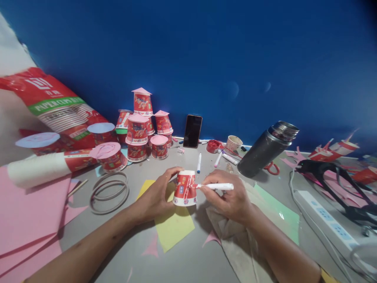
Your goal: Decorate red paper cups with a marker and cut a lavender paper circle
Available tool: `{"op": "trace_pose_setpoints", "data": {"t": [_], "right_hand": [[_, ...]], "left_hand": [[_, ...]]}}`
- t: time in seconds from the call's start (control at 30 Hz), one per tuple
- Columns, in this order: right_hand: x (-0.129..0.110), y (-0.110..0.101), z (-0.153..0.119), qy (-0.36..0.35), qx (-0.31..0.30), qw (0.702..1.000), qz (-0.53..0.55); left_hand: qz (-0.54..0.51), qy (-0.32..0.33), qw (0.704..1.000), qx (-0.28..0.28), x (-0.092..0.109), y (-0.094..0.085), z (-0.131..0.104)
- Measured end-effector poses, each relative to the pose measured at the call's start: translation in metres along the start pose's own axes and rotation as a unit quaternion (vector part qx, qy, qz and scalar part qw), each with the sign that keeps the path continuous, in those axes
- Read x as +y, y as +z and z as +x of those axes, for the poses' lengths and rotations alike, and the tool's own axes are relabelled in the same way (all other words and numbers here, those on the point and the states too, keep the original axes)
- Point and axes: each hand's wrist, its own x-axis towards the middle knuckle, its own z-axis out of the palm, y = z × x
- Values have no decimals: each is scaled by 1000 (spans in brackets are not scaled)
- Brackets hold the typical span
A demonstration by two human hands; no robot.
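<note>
A red and white paper cup [183,188] stands upside down in the middle, with my left hand [159,192] wrapped round its left side. My right hand [225,196] pinches a white marker [219,186], whose tip touches the right part of the cup's printed side. Beneath the cup and my left hand lies a yellow paper sheet [173,230]. A beige cloth [232,243] is under my right wrist. Just behind the cup, a capped blue marker [199,163] rests on the table.
Stacked cups with pink paper tops [137,129] stand back left, near a cup bag [64,110]. A phone [193,131] leans on the blue wall. At right are a dark flask [265,149] and power strip [326,220]. Pink paper [32,212] lies at left.
</note>
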Motion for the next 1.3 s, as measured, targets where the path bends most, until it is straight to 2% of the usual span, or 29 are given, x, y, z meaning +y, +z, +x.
{"op": "trace_pose_setpoints", "data": {"t": [0.2,0.37,0.57,0.73,0.93,1.3], "right_hand": [[0,-2,0,-1,24,999,-24],[1,-3,0,2,-7,1000,-10],[4,-3,0,15,31,999,-22],[2,-2,-1,6,0,1000,-20],[6,-3,2,26,47,998,-35],[6,-3,1,20,39,999,-27]], "left_hand": [[-6,-12,1000,1,2,0,-1],[-11,-13,1000,-3,3,-1,0],[-16,-2,1000,-2,-1,-1,0],[-3,1,1000,2,-2,0,-1],[3,-2,1000,8,1,1,0],[-11,-19,1000,1,5,-2,0]]}}
